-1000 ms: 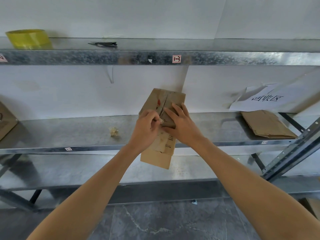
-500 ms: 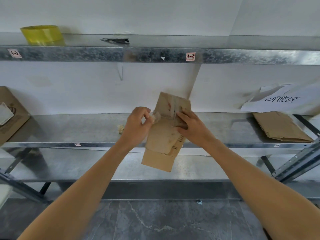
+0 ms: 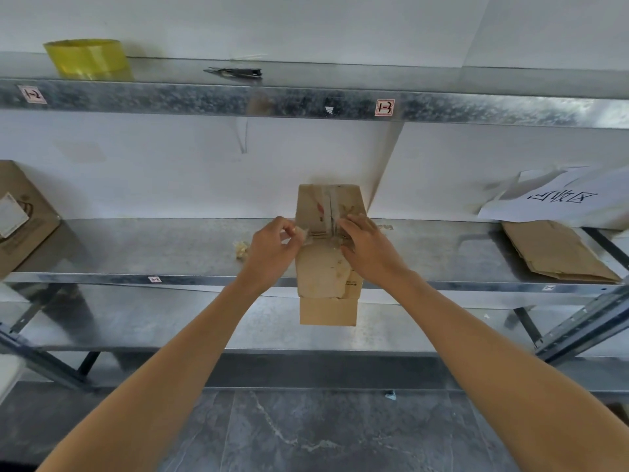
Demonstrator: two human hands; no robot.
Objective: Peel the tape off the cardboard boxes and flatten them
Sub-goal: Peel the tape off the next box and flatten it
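Floor (image 3: pixel 306 434): grey marbled tile, lying nearest, below the rack; lower shelf (image 3: pixel 136 321): galvanised metal, sitting just above it.

Cardboard box (image 3: pixel 327 311): small, brown, looking collapsed flat, being held upright in the air in front of the middle shelf (image 3: pixel 153 247); a taped seam is running down its upper face.

Right hand (image 3: pixel 371 248): fingers curling onto the box's right side and gripping it.

Left hand (image 3: pixel 272 253): fingers pinching a tape strip (image 3: pixel 301 230) at the box's left edge (whether the strip is attached to the card I cannot tell).

Tape wad (image 3: pixel 241 249): crumpled, lying on the middle shelf just left of the left hand; flattened cardboard (image 3: pixel 558 255): resting at that shelf's right end, with a white sheet (image 3: pixel 558 199) bearing black writing leaning behind it; brown carton (image 3: pixel 23 216): standing at the left end.

Top shelf (image 3: pixel 204 97): carrying a yellow tape roll (image 3: pixel 88 59) and a dark tool (image 3: pixel 238 72), well apart.
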